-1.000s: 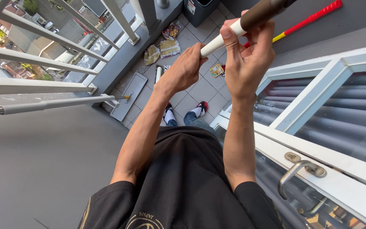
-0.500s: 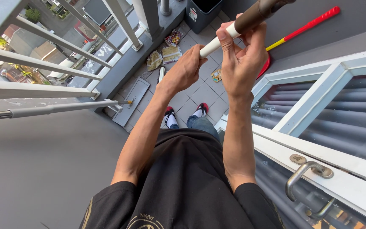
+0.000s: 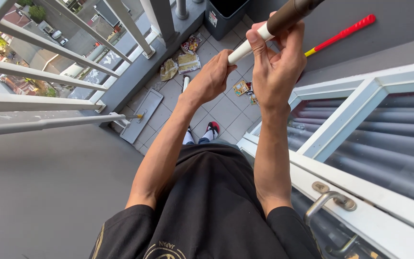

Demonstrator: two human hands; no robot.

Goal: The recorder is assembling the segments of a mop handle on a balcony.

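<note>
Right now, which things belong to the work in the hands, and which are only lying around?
In hand:
- left hand and right hand, both gripping the white-and-brown pole

Lying about:
- flat mop against the railing
- snack wrappers on the tiles
- dark bin
- red-handled tool by the wall
- door handle

A long pole (image 3: 270,29) runs slantwise across the top of the view, rising from lower left to upper right and leaving the picture at the top edge. Its lower section is white and smooth; its upper section is a thicker dark brown sleeve, and the two meet in a straight line. It is held up in the air, well above the tiled floor. Its white lower end is hidden inside a closed grip.
</note>
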